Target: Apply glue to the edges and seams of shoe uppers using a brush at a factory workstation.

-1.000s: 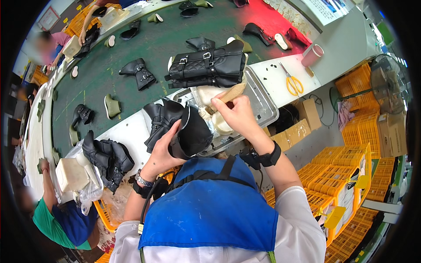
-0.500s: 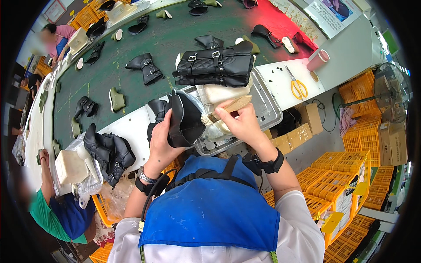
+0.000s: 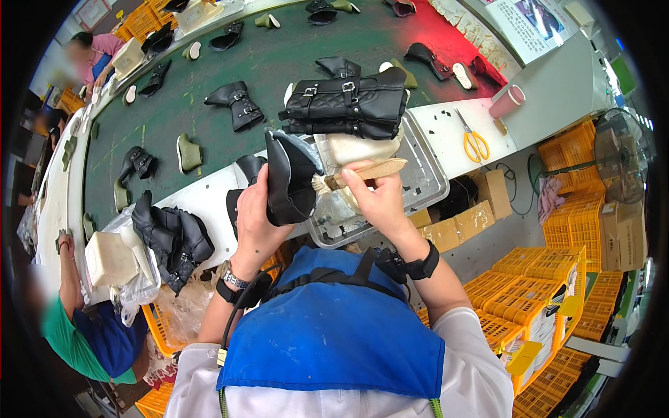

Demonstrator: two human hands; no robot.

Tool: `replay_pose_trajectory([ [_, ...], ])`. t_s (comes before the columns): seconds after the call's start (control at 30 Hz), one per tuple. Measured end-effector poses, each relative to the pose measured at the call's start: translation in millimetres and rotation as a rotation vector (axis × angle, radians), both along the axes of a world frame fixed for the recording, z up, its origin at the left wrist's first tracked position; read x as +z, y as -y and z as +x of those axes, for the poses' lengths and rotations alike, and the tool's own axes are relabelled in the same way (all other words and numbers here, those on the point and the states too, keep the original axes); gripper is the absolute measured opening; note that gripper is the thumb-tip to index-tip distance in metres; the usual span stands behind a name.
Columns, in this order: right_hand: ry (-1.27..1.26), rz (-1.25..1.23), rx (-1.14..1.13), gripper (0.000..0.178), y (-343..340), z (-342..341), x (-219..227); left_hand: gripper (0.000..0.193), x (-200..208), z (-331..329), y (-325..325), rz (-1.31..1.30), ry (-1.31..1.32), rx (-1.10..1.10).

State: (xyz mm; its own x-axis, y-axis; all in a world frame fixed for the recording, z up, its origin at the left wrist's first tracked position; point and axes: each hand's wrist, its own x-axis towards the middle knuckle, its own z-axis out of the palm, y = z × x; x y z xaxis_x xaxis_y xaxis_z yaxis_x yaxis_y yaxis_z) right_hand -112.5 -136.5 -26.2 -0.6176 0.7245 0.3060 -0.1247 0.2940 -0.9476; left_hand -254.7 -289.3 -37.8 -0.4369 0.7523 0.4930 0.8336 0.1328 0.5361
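My left hand [image 3: 256,221] is wrapped around a black boot upper [image 3: 287,188], its opening tilted toward my right side. My right hand [image 3: 378,198] pinches the wooden handle of a brush [image 3: 382,169]. The pale bristles end at the boot upper's right edge; whether they touch it I cannot tell. Below the brush, a metal tray [image 3: 435,164] carries a whitish container [image 3: 369,148], partly hidden by my right hand. Several black buckled boot uppers [image 3: 327,108] lie stacked behind it. Another black upper [image 3: 249,167] shows partly behind my left hand.
Orange-handled scissors [image 3: 475,143] and a pink cup [image 3: 506,101] are on the white ledge at right. A green conveyor belt [image 3: 167,104] carries boot parts. More black uppers [image 3: 174,237] lie at left, near a co-worker's hand [image 3: 65,242]. Yellow crates [image 3: 516,285] stand at lower right.
My left hand has raised the boot upper slightly and turned it. The brush has shifted a little left and its bristles now sit beside the upper's edge.
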Motion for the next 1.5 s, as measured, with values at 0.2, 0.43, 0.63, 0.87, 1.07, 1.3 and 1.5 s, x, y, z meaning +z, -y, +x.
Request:
replay_pose_trajectory([
  [0.2,-0.043,0.233,-0.058,0.007,-7,-10,-1,0.092,5,-1,-1,-0.014,-0.019,-0.010],
  [0.43,-0.034,0.335,-0.049,0.003,-5,-19,6,0.089,6,-7,1,-0.009,-0.067,-0.041],
  [0.63,-0.036,0.430,0.022,0.004,2,-17,14,0.089,6,-11,3,0.003,-0.093,-0.020],
  [0.87,-0.021,0.242,0.205,0.003,20,-9,19,0.098,0,-23,3,0.070,-0.244,0.074],
  [1.07,0.015,0.086,0.288,0.007,27,-4,20,0.084,-5,-24,3,0.136,-0.440,0.097],
  [1.3,-0.012,-0.272,0.288,0.011,28,-2,9,0.067,-9,-29,4,0.171,-0.535,0.063],
  [1.5,0.049,0.118,0.243,0.008,16,-5,0,0.071,-10,-27,8,0.143,-0.516,0.030],
])
